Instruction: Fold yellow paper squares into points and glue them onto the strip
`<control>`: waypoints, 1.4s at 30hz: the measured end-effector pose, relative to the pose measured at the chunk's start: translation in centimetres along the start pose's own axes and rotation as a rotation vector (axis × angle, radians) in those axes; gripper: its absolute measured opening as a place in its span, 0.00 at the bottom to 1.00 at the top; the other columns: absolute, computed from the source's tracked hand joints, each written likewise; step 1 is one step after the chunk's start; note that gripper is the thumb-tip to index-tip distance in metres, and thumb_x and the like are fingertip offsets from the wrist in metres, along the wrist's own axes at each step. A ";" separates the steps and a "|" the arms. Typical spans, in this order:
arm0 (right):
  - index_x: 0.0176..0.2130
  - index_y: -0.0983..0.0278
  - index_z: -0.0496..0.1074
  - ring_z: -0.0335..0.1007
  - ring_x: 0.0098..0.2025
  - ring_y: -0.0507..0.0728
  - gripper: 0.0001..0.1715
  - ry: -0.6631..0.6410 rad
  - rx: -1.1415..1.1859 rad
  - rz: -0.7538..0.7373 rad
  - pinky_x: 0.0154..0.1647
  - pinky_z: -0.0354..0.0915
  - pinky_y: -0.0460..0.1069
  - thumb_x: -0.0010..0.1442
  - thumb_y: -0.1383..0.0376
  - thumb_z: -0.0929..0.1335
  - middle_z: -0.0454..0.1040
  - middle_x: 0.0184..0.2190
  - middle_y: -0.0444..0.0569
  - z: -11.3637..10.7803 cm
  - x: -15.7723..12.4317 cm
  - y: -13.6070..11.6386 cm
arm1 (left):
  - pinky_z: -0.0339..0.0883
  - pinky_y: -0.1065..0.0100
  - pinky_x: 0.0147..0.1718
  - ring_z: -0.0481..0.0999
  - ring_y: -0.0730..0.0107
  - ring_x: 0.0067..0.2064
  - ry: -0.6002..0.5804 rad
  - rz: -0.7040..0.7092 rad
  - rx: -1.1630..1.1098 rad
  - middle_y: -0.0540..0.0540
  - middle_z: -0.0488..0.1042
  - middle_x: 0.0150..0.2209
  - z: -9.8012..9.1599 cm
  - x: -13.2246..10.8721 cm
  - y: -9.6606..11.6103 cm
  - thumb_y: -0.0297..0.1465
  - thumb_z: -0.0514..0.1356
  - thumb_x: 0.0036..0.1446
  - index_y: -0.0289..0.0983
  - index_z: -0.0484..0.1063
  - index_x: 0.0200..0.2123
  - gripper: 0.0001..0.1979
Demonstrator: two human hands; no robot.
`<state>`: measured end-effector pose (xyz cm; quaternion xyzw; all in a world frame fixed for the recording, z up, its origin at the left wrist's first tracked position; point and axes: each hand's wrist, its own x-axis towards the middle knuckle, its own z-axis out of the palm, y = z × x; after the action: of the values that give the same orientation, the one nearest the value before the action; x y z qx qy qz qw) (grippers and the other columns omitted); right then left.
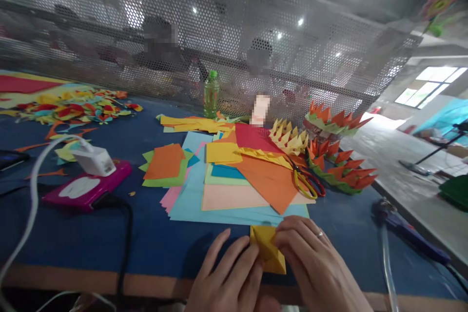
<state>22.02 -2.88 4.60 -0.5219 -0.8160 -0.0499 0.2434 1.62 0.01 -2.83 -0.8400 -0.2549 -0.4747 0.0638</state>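
Note:
A small piece of folded yellow paper [272, 258] lies on the blue table close to its front edge, between my two hands. My left hand [230, 275] holds its left side, with the index fingertip on the paper and the outer fingers fanned over the tabletop. The thumb is mostly hidden. On the other side, my right hand [316, 258], with a ring on one finger, has its fingertips closed together on the paper's right edge. Just beyond are stacked coloured sheets, with an orange sheet [272, 180] near the top and scissors [305, 183] with yellow and red handles.
Folded orange-and-green paper pieces [343, 168] stand at the right, near a purple-handled tool [417, 236]. Left are a magenta power strip [87, 185] with a white charger [94, 158], cables and a paper scrap heap [76, 105]. A green bottle [211, 95] stands behind.

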 end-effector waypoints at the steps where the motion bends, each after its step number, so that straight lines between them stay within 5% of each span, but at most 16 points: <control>1: 0.39 0.60 0.67 0.72 0.42 0.55 0.09 0.009 0.005 0.009 0.43 0.69 0.49 0.69 0.72 0.62 0.75 0.38 0.46 0.1 -0.1 0.0 | 0.47 0.54 0.71 0.78 0.63 0.52 0.005 -0.001 -0.005 0.46 0.82 0.46 0.0 0.1 0.1 0.30 0.56 0.67 0.34 0.79 0.42 0.11; 9: 0.39 0.60 0.68 0.73 0.33 0.51 0.11 0.243 -0.031 0.035 0.36 0.69 0.44 0.72 0.69 0.60 0.75 0.32 0.44 1.6 -0.7 -0.9 | 0.50 0.53 0.71 0.79 0.60 0.53 0.029 0.000 -0.025 0.44 0.82 0.46 -0.1 1.2 0.6 0.27 0.59 0.65 0.33 0.79 0.38 0.07; 19: 0.41 0.66 0.74 0.76 0.44 0.53 0.12 0.636 0.006 -0.032 0.44 0.73 0.46 0.61 0.80 0.67 0.77 0.36 0.50 2.2 -1.8 -2.3 | 0.55 0.59 0.68 0.77 0.70 0.55 0.027 -0.054 -0.052 0.50 0.82 0.51 -1.8 3.3 1.3 0.22 0.55 0.70 0.35 0.80 0.47 0.13; 27: 0.40 0.66 0.75 0.75 0.39 0.53 0.11 0.331 0.026 -0.064 0.42 0.72 0.47 0.67 0.75 0.64 0.78 0.35 0.50 2.7 -2.8 -0.7 | 0.53 0.55 0.67 0.77 0.65 0.51 -0.075 -0.065 -0.043 0.46 0.83 0.46 -0.7 2.1 0.1 0.20 0.52 0.68 0.33 0.80 0.45 0.16; 36: 0.52 0.63 0.72 0.74 0.41 0.54 0.13 0.093 0.163 0.038 0.43 0.72 0.49 0.68 0.72 0.65 0.78 0.41 0.49 2.2 -2.3 -0.5 | 0.49 0.56 0.69 0.77 0.66 0.53 -0.246 -0.133 -0.125 0.49 0.81 0.50 -1.8 2.1 -0.5 0.27 0.57 0.69 0.37 0.79 0.47 0.11; 42: 0.46 0.59 0.72 0.72 0.42 0.54 0.11 0.020 0.236 0.086 0.47 0.70 0.50 0.70 0.73 0.64 0.76 0.40 0.46 2.2 -1.5 -0.2 | 0.45 0.59 0.71 0.76 0.67 0.54 -0.288 -0.038 -0.123 0.49 0.81 0.51 -2.6 2.6 -1.6 0.27 0.55 0.70 0.35 0.78 0.49 0.13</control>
<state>21.55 -3.45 2.02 -0.5234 -0.7907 0.0520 0.3132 -0.05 1.39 0.50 -0.8966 -0.2478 -0.3653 -0.0339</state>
